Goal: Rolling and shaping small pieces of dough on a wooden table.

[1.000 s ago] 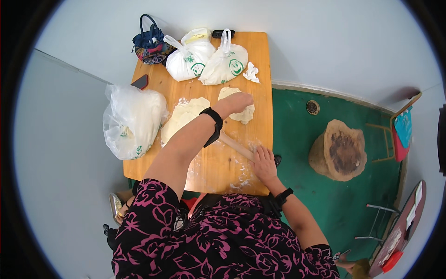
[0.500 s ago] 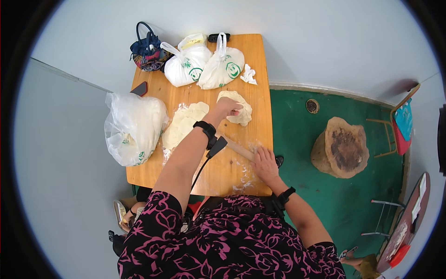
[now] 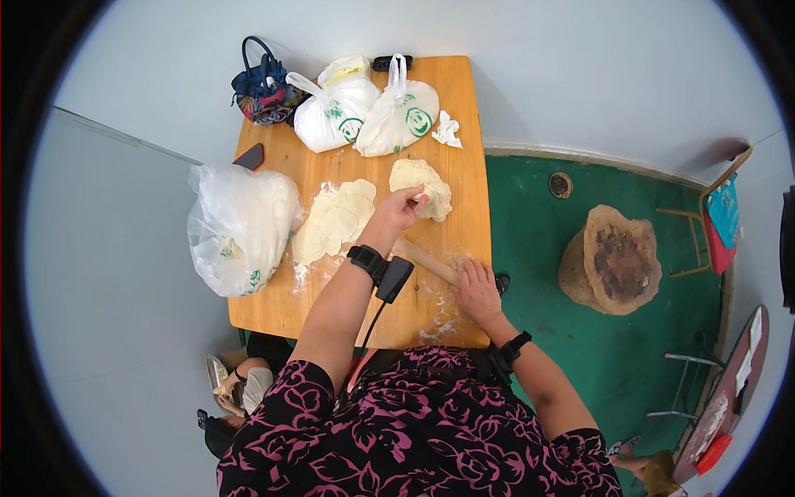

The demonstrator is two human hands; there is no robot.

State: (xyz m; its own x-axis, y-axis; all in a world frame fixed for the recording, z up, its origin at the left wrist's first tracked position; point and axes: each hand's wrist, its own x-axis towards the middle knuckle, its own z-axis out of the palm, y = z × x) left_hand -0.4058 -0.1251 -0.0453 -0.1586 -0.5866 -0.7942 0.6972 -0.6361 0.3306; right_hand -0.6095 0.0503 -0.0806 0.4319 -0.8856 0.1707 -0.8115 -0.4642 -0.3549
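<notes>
Dough [image 3: 418, 173] was pinched in a curled left hand [image 3: 402, 210], right hand [image 3: 478, 290] gripping the rolling pin [image 3: 429, 262]. Second earlier, that left one was way farther over it.

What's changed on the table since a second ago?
Your left hand has drawn back toward you and a little left, from over the dough lump to its near edge; whether it pinches any dough is unclear. Your right hand stays on the end of the rolling pin, and the flat dough rounds lie as before.
</notes>
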